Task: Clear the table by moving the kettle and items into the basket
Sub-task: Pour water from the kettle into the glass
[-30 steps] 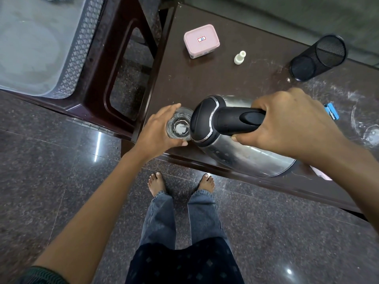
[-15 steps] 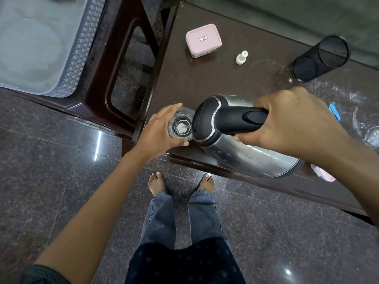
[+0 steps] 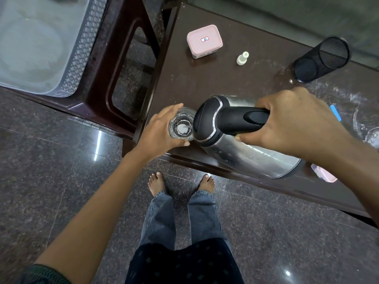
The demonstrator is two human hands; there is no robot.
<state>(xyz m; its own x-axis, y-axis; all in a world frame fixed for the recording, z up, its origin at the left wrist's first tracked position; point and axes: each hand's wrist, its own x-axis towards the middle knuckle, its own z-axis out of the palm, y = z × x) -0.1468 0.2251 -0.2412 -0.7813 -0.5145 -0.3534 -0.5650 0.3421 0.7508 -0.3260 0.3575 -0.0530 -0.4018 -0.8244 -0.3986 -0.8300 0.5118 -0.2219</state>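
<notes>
Two hands: both are working at the near corner of the dark desk (image 3: 225, 83).
Right hand (image 3: 295, 121): it is wrapping tightly around the black handle of the steel kettle (image 3: 242, 144), which is tipping over with its lid end leaning toward the glass.
Left hand (image 3: 162, 128): it is curling around a clear glass (image 3: 181, 127), steadying it just beside the kettle's spout end.
Kettle: it is hanging over the desk's front edge, between the two hands.
Basket (image 3: 82, 46): grey, it is sitting on a brown stool (image 3: 114, 64) to the left, well apart from the kettle.
Behind the hands: a pink box (image 3: 204, 41), a small white bottle (image 3: 242, 58) and a black mesh holder (image 3: 322, 59) lying on its side are waiting on the desk.
</notes>
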